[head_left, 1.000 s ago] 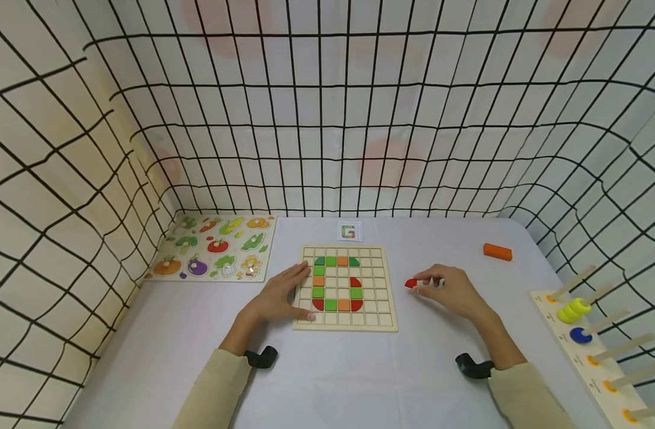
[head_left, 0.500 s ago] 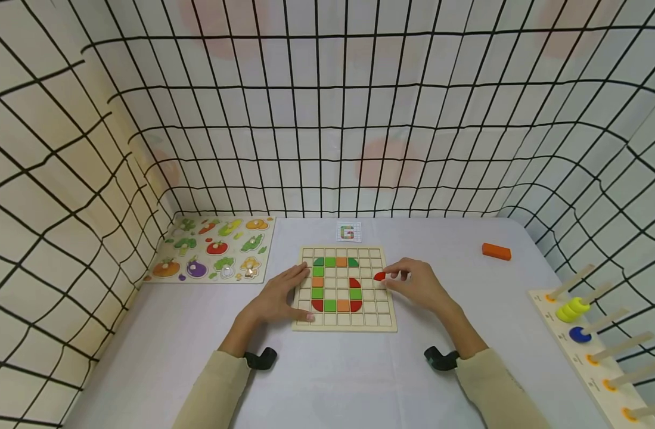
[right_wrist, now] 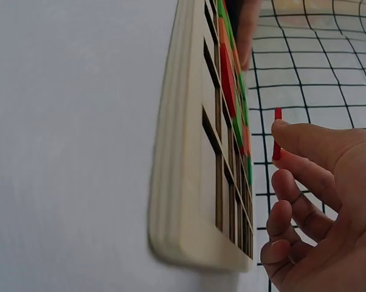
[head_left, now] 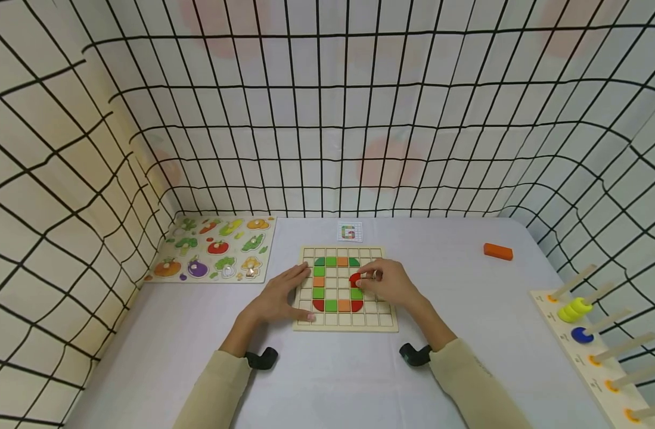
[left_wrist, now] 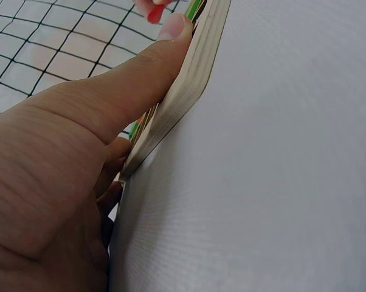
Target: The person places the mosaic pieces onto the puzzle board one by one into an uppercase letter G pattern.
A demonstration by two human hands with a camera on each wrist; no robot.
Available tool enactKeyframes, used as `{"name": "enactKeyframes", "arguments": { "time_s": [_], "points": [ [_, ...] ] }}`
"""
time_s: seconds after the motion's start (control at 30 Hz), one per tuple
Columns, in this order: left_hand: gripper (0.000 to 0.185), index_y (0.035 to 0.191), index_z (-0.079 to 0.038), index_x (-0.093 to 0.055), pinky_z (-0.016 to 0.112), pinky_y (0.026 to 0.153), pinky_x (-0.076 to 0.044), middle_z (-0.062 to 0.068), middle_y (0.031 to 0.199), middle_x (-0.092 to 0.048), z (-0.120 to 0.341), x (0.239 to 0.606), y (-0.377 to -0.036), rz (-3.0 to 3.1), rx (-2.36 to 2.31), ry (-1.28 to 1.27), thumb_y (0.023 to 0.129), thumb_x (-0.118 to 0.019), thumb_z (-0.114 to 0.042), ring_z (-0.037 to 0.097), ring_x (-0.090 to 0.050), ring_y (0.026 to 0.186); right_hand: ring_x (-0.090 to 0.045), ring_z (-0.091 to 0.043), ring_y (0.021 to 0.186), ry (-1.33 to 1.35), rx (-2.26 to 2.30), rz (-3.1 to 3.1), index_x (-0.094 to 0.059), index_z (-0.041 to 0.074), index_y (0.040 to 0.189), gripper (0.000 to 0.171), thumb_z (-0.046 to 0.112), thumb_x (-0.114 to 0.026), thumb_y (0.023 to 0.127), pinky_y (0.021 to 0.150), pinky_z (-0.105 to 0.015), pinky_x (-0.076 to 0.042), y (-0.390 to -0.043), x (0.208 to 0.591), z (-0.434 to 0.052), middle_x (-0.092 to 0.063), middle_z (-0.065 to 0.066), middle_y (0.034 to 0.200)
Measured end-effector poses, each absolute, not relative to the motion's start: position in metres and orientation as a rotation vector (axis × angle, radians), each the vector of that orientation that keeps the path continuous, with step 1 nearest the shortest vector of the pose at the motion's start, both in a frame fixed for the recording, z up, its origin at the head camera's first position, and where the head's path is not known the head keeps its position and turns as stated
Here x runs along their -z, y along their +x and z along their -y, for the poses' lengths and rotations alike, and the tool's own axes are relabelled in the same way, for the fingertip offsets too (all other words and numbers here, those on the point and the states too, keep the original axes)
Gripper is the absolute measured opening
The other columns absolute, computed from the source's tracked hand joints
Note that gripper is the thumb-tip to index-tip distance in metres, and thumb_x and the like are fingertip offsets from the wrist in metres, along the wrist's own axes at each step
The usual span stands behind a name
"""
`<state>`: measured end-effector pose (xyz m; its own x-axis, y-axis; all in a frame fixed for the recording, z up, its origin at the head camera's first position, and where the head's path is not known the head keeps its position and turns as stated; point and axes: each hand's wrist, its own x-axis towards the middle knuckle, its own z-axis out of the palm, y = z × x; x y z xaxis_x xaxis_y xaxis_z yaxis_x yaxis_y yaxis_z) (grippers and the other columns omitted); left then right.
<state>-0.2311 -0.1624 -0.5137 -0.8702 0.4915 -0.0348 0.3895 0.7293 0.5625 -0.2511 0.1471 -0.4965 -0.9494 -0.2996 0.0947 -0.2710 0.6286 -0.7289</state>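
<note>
On the far left of the worktop [head_left: 145, 357] lies a vegetable puzzle [head_left: 214, 248]. The left hand [head_left: 278, 298] rests flat, fingers straight, on the left edge of the grid board [head_left: 381, 325], thumb along its side. The right hand [head_left: 388, 285] hovers above the board's right half and pinches a red tile [head_left: 354, 278] between thumb and fingertips, clear of the surface. An orange block [head_left: 497, 251] and a ring rack [head_left: 595, 345] lie further right.

Legible markings: one letter form, twice.
Small white pattern card [head_left: 349, 232], centre of frame: a coloured "G". Square wooden grid board [head_left: 381, 321] below it: green, orange and red tiles forming a similar "G".
</note>
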Motion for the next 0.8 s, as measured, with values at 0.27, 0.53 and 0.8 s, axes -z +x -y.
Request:
{"name": "enactKeyframes", "arguments": {
  "time_s": [0.27,0.53,0.8],
  "points": [
    [0.114,0.156,-0.026,-0.020,0.055,0.120,-0.015,-0.009,0.165,-0.011,0.162,0.515,-0.232,-2.756,-0.814,0.697,0.067,-0.077,-0.068,0.022,-0.010,0.152,-0.054,-0.015,0.072,-0.501,1.252,-2.758,-0.076,0.020,0.102,0.021,0.028,-0.078,0.083,0.062,-0.027,-0.047,-0.252,0.499,-0.129,-0.061,0.003,0.080],
    [0.114,0.156,-0.023,-0.022,0.057,0.119,-0.015,-0.007,0.165,-0.012,0.161,0.513,-0.231,-2.746,-0.833,0.705,0.067,-0.078,-0.065,0.024,-0.011,0.152,-0.052,-0.016,0.075,-0.424,1.189,-2.762,-0.075,0.020,0.103,0.022,0.029,-0.078,0.083,0.063,-0.029,-0.045,-0.250,0.501,-0.123,-0.060,0.002,0.080],
    [0.114,0.156,-0.020,-0.025,0.059,0.118,-0.017,-0.004,0.164,-0.015,0.163,0.513,-0.231,-2.751,-0.862,0.729,0.066,-0.080,-0.063,0.026,-0.013,0.151,-0.051,-0.016,0.075,-0.405,1.145,-2.777,-0.075,0.020,0.104,0.023,0.027,-0.078,0.083,0.062,-0.028,-0.044,-0.251,0.502,-0.119,-0.058,0.002,0.078]
  ]
}}
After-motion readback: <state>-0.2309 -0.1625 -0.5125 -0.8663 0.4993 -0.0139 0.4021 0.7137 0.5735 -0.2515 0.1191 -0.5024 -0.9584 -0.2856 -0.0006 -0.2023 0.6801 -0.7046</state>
